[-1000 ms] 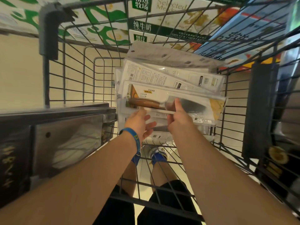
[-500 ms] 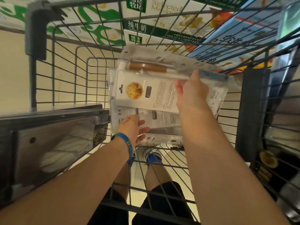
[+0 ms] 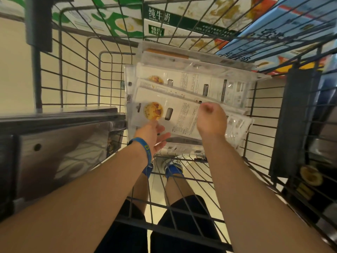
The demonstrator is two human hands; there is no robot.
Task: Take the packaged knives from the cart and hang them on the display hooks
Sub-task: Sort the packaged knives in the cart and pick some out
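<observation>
Several packaged knives (image 3: 191, 84) in clear blister packs stand stacked against the far wall of the wire cart (image 3: 78, 73), printed backs facing me. The nearest packaged knife (image 3: 182, 117) shows a round food picture. My right hand (image 3: 211, 119) lies over its middle, fingers curled round its upper edge. Wearing a blue wristband, my left hand (image 3: 153, 134) touches its lower left corner with straight fingers. A pack with a wooden-handled knife (image 3: 164, 52) leans at the back of the stack.
Milk cartons (image 3: 158, 17) and blue boxes (image 3: 273, 33) lie beyond the cart's far wall. A dark boxed item (image 3: 60, 152) fills the cart's left side, and a dark panel (image 3: 291, 125) hangs on the right wall. My legs and blue shoes (image 3: 173, 168) show through the wire floor.
My right hand lifted the wooden-handled knife pack, tipped it to the back of the stack, let go and came down onto the nearest pack. My left hand stayed at the stack's lower left.
</observation>
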